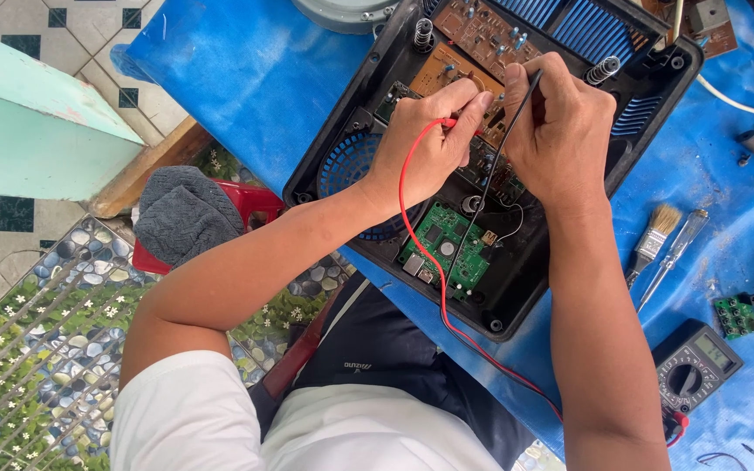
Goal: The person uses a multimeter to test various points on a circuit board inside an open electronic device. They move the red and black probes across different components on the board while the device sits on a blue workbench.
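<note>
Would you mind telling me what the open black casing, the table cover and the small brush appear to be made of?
Black casing: probably moulded plastic, matte, judging by its ribbed vents and moulded screw posts. Table cover: apparently a blue plastic sheet, glossy and creased. Brush: pale bristles, seemingly in a metal ferrule; handle material unclear. The left hand and right hand hold thin probes, red and black.

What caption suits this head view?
Both hands, left and right, press red and black probes onto an opened appliance's board.

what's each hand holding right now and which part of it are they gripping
The left hand pinches the red probe near its tip end; the right hand holds the black probe along its shaft, over the open black casing.
</note>
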